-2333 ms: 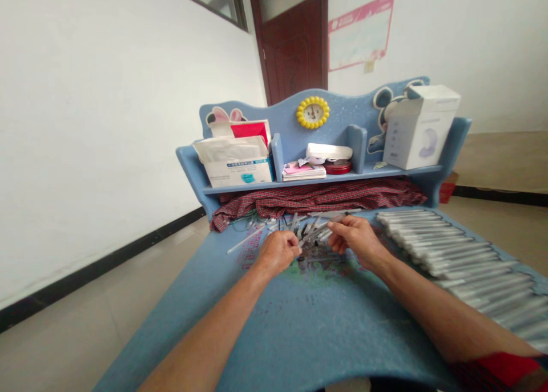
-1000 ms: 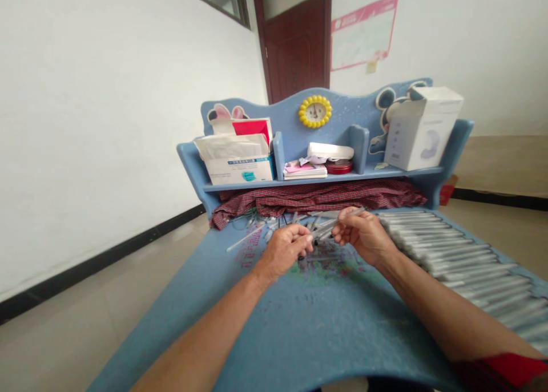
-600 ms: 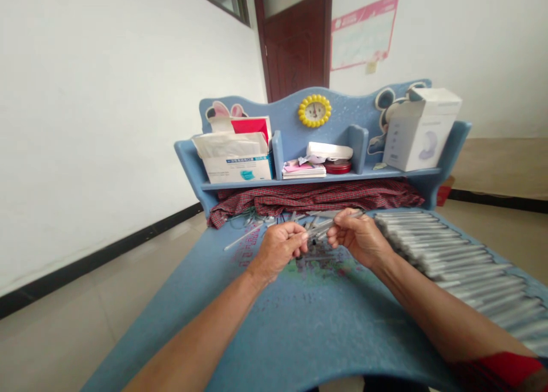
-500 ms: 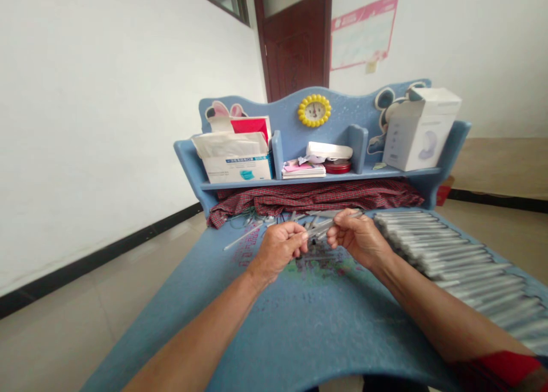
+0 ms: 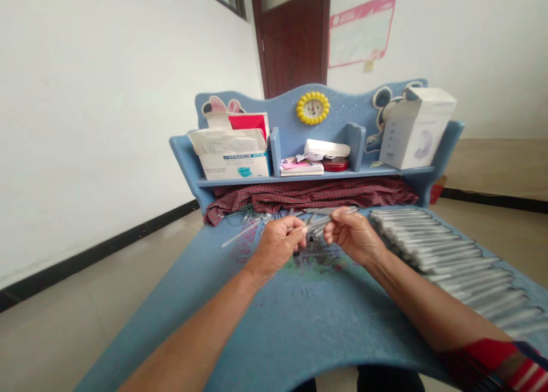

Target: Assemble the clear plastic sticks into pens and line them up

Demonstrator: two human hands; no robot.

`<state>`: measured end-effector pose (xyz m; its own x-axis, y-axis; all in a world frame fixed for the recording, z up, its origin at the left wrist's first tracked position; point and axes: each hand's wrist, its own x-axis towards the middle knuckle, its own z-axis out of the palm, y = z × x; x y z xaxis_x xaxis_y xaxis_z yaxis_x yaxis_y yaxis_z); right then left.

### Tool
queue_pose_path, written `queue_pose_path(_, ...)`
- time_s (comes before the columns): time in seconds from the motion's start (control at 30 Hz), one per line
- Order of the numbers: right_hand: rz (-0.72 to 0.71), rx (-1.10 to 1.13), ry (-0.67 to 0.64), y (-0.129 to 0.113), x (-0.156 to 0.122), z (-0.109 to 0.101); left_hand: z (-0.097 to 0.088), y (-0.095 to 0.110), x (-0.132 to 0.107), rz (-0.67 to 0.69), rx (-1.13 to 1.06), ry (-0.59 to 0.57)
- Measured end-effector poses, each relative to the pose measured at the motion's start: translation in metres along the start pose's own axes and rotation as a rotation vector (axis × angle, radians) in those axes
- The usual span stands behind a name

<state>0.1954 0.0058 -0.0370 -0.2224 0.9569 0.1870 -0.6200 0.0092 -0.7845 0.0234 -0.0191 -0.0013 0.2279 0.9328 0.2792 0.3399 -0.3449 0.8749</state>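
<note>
My left hand (image 5: 279, 242) is closed, thumb against curled forefinger, on one end of a slim translucent pen (image 5: 317, 226). The pen slants up to my right hand (image 5: 354, 235), whose thumb and fingers pinch its other end. Its exact parts are blurred. Beneath and behind my hands lie loose clear pen pieces, among them a small black piece (image 5: 311, 239). To the right of my right hand, a long row of clear pens (image 5: 445, 255) lies side by side, stretching toward me.
The blue desk (image 5: 295, 323) carries a shelf unit with a mask box (image 5: 235, 164), a yellow clock (image 5: 313, 108) and a white carton (image 5: 417, 132). A checked cloth (image 5: 308, 195) lies under the shelf. One thin clear stick (image 5: 240, 234) rests left of my hands.
The view has shifted slightly. Both hands stay almost in place, still holding the pen between them, with only small finger movement.
</note>
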Motion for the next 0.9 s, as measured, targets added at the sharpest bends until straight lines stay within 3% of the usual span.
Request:
queue_pose_path(0.13, 0.023, -0.092, 0.017, 0.001, 0.003, 0.006, -0.005, 0.001, 0.004, 0.0, 0.017, 0.023)
queue_pose_path(0.2, 0.111, -0.292, 0.025, 0.001, 0.003, 0.01, -0.009, 0.0, 0.007, -0.024, 0.034, 0.054)
queue_pose_path(0.27, 0.113, -0.618, 0.023, 0.001, 0.001, 0.015, -0.013, -0.002, 0.011, -0.059, 0.063, 0.085)
queue_pose_path(0.4, -0.265, -1.445, 0.058, -0.007, -0.007, 0.029, -0.016, -0.001, 0.015, -0.118, 0.11, 0.091)
queue_pose_path(0.5, -0.343, -1.904, -0.067, -0.015, -0.012, 0.038, -0.014, 0.004, 0.013, -0.126, 0.117, 0.038)
queue_pose_path(0.6, -0.349, -2.088, -0.167, -0.021, -0.014, 0.042, -0.012, 0.007, 0.011, -0.118, 0.123, -0.035)
queue_pose_path(0.73, -0.367, -2.221, -0.199, -0.037, -0.022, 0.038, -0.014, 0.005, 0.011, -0.079, 0.158, -0.157)
queue_pose_path(0.9, -0.147, -2.404, -0.212, -0.086, -0.058, 0.014, -0.013, 0.002, 0.011, -0.038, 0.215, -0.224)
